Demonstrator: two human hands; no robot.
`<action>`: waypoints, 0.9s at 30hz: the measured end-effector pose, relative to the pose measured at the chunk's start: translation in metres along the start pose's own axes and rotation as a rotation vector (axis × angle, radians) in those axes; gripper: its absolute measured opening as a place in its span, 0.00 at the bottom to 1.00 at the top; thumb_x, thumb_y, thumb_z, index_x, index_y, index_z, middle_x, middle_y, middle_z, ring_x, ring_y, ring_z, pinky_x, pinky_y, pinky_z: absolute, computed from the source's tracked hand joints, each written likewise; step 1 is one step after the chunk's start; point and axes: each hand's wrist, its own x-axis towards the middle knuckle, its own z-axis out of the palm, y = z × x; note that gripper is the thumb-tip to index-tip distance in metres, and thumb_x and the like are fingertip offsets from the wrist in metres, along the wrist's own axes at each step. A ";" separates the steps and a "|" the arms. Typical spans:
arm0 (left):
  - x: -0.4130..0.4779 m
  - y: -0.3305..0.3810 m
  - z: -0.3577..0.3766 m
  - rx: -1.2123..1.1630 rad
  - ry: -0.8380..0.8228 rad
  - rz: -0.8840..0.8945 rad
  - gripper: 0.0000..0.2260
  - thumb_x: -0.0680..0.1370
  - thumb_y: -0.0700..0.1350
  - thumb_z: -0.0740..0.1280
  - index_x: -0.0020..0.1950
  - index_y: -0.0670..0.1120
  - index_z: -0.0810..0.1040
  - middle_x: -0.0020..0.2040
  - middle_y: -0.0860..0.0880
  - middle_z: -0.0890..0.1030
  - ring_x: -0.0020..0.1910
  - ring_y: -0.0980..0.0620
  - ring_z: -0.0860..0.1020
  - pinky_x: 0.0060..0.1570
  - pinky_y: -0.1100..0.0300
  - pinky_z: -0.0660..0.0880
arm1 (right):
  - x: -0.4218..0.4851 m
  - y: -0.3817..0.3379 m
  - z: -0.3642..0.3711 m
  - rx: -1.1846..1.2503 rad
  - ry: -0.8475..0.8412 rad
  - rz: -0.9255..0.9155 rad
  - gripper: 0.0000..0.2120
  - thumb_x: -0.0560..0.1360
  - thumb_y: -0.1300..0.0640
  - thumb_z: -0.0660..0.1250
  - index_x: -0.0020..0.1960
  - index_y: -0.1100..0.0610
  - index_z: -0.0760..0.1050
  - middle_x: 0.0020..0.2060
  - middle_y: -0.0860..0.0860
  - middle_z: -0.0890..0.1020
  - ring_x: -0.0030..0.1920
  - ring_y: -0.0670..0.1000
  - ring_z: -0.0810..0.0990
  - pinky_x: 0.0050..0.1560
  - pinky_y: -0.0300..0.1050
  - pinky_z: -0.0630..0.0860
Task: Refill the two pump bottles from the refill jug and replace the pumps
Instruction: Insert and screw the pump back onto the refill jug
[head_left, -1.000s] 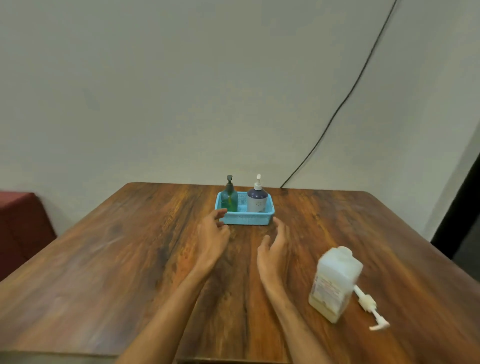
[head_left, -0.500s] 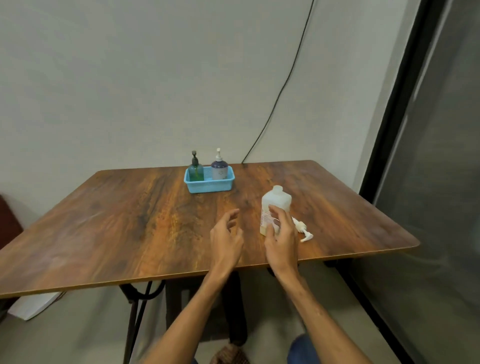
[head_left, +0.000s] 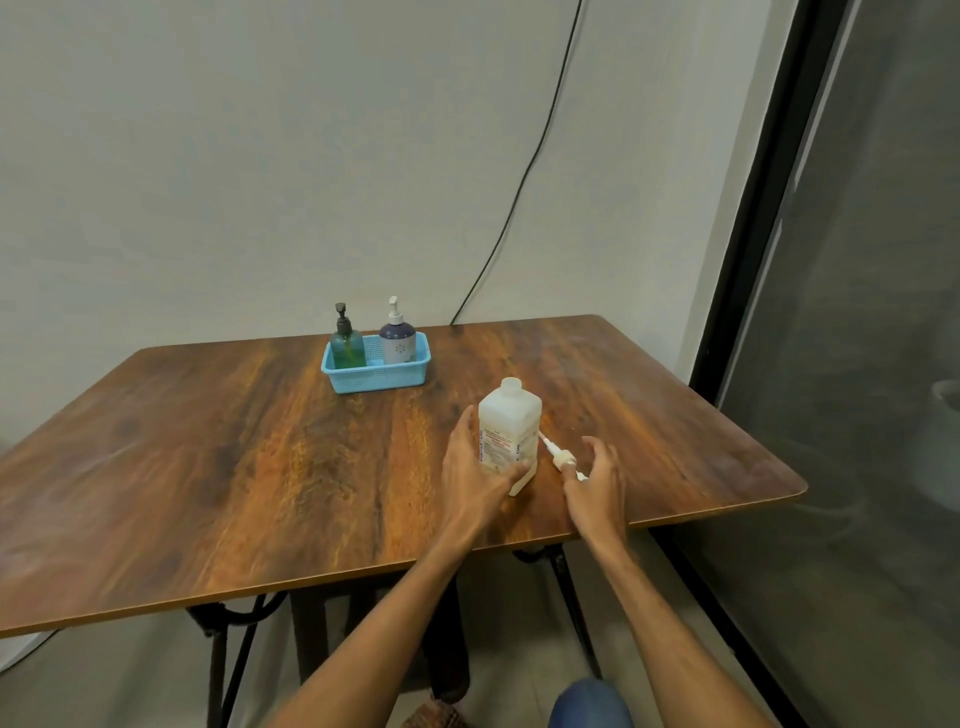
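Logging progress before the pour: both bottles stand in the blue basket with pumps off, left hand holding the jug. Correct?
No: in the head view the pumps are on, not off. Green bottle and purple bottle stand in the basket, and the left hand holds the jug.

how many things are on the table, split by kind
pump bottles: 2 (translucent green bottle with black pump, purple bottle with white pump)
baskets: 1 (light blue plastic basket, holding both bottles)
jugs: 1 (white plastic refill jug)
loose pumps: 1 (loose white pump, lying beside the jug)
total: 5
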 end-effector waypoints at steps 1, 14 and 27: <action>0.003 0.000 0.004 -0.009 0.000 0.002 0.46 0.66 0.54 0.80 0.77 0.52 0.59 0.74 0.53 0.68 0.72 0.53 0.68 0.69 0.48 0.70 | 0.004 0.005 0.003 -0.029 -0.022 0.008 0.22 0.78 0.54 0.69 0.70 0.54 0.70 0.67 0.52 0.73 0.67 0.54 0.71 0.63 0.50 0.71; 0.023 -0.004 0.011 -0.066 0.007 0.007 0.37 0.68 0.51 0.80 0.73 0.52 0.66 0.66 0.57 0.74 0.60 0.63 0.70 0.54 0.64 0.72 | 0.033 0.001 -0.005 0.005 0.041 -0.058 0.11 0.75 0.58 0.72 0.56 0.48 0.78 0.48 0.45 0.81 0.45 0.46 0.79 0.41 0.47 0.80; 0.029 -0.013 -0.003 -0.095 0.018 -0.013 0.37 0.66 0.48 0.81 0.72 0.51 0.68 0.67 0.54 0.75 0.63 0.57 0.74 0.59 0.53 0.77 | 0.053 -0.155 -0.142 -0.013 -0.098 -0.416 0.11 0.69 0.62 0.76 0.51 0.52 0.86 0.43 0.44 0.84 0.44 0.39 0.80 0.40 0.26 0.72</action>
